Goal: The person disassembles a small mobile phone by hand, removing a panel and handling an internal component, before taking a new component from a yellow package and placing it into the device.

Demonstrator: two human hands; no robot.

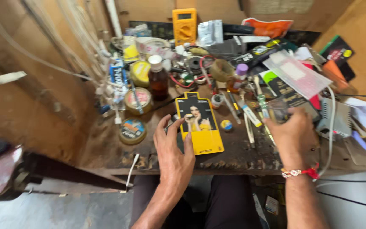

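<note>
My left hand [175,148] spreads over the flat yellow printed card pack [199,123]; my right hand [292,132] pinches a small clear item (indistinct). Surrounding clutter risks snagging it.

The flat card package [200,124] under the left hand [173,149] is bright yellow with a black upper panel bearing a printed portrait. Behind it stand a brown bottle [158,79] with a white cap and an orange-yellow multimeter [184,26]. The desk [106,148] is dark, stained brown, and the right hand [291,132] wears a red-and-white beaded wristband [300,172].
</note>
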